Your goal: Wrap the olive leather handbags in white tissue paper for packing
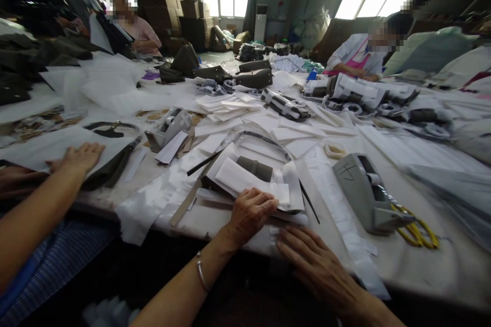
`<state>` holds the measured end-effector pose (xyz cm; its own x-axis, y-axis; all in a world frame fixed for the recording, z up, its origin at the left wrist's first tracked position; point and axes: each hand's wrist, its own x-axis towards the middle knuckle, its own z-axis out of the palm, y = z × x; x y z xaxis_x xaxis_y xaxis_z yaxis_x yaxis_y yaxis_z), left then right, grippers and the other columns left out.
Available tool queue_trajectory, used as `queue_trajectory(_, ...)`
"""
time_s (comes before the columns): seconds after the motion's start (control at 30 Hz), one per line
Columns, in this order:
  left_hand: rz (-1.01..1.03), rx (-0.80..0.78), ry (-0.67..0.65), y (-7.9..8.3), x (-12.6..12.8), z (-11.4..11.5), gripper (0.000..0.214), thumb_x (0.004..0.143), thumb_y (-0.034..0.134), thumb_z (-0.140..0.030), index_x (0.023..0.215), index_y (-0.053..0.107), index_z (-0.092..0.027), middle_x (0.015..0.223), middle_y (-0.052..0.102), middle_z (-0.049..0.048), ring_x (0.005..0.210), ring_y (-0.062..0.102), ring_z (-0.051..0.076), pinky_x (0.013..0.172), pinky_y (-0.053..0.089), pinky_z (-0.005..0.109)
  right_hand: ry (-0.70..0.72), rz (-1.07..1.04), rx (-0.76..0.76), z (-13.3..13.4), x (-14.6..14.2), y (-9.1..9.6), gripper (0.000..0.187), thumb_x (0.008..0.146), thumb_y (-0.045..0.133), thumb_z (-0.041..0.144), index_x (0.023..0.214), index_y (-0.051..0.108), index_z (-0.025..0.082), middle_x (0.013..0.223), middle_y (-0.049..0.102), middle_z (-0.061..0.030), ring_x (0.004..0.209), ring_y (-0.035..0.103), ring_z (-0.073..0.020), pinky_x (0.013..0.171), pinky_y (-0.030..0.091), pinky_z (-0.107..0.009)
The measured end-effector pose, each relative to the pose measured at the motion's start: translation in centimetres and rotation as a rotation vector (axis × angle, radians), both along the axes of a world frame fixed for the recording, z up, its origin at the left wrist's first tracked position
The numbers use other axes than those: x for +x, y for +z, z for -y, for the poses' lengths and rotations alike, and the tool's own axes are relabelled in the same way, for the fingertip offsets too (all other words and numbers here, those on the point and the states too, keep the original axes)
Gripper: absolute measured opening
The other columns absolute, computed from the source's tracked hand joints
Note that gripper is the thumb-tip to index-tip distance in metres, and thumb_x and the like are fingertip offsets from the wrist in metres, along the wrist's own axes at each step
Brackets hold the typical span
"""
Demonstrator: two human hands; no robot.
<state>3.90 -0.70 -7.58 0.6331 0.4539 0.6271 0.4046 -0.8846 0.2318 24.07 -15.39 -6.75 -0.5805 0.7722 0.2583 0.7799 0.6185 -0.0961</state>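
In front of me on the table lies a dark olive handbag (255, 168) with its long thin handle (264, 137) arched behind it. White padding sheets (245, 179) cover much of its upper side. My left hand (251, 214) rests at the front edge of the bag and sheets, its fingers bent over them and its thumb hidden. Just to the right, my right hand (310, 255) lies by the table edge, fingers stretched out and holding nothing visible. A grey tape dispenser (355, 196) stands right of the bag, with yellow-handled scissors (418, 232) against it.
At the left, a co-worker's hand (82, 158) lies on a white sheet (42, 145) over another bag. A second tape dispenser (171, 127) stands nearby. Wrapped bags (353, 91) and loose white sheets (245, 104) spread behind. Two people work across the table.
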Motion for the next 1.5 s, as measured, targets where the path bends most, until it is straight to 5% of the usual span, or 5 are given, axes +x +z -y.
queue_trajectory(0.13,0.035,-0.018,-0.008,0.1,0.0,0.1,0.013,0.099,0.054,-0.029,0.104,0.066,-0.026,0.1,0.073,-0.0018,0.091,0.06,0.016,0.08,0.039,0.034,-0.05,-0.057,0.045,-1.1,-1.4,-2.5,0.048,0.092,0.049,0.012,0.139,0.053,0.021,0.135,0.06,-0.0099,0.125,0.054,-0.0283,0.103,0.048,-0.05)
queue_trajectory(0.6,0.024,0.004,-0.013,-0.2,0.4,-0.2,0.008,0.096,0.057,-0.029,0.099,0.063,-0.025,0.095,0.071,-0.0031,0.086,0.058,0.018,0.078,0.038,0.035,-0.082,-0.539,0.024,-3.5,-4.5,-0.2,0.03,0.087,0.045,0.004,0.101,0.067,0.019,0.071,0.066,-0.0028,0.061,0.064,-0.0163,0.056,0.051,-0.026)
queue_trajectory(1.0,-0.049,-0.15,-0.117,1.7,-1.2,0.1,0.016,0.095,0.049,-0.024,0.098,0.064,-0.019,0.098,0.069,0.0038,0.093,0.059,0.021,0.085,0.043,0.036,-0.064,-0.357,0.159,-8.5,-2.7,6.1,0.031,0.094,0.047,0.01,0.113,0.067,0.023,0.106,0.073,-0.0079,0.104,0.067,-0.022,0.097,0.05,-0.039)
queue_trajectory(1.27,0.044,-0.187,0.074,1.6,0.6,0.4,0.024,0.089,0.067,-0.038,0.076,0.062,-0.019,0.077,0.066,0.0027,0.078,0.059,0.021,0.074,0.042,0.036,-0.411,-0.105,-0.149,-11.0,-2.2,5.9,0.006,0.082,0.064,0.02,0.088,0.064,0.02,0.072,0.069,-0.0025,0.061,0.062,-0.0176,0.056,0.039,-0.025)
queue_trajectory(1.5,0.072,-0.177,0.272,1.8,2.3,0.7,0.023,0.09,0.061,-0.022,0.068,0.054,-0.021,0.07,0.062,0.0013,0.073,0.056,0.02,0.07,0.038,0.035,-0.544,-0.512,-0.348,-13.2,-1.4,5.4,0.028,0.091,0.057,0.039,0.07,0.065,0.022,0.064,0.065,0.0018,0.06,0.058,-0.014,0.06,0.04,-0.024)
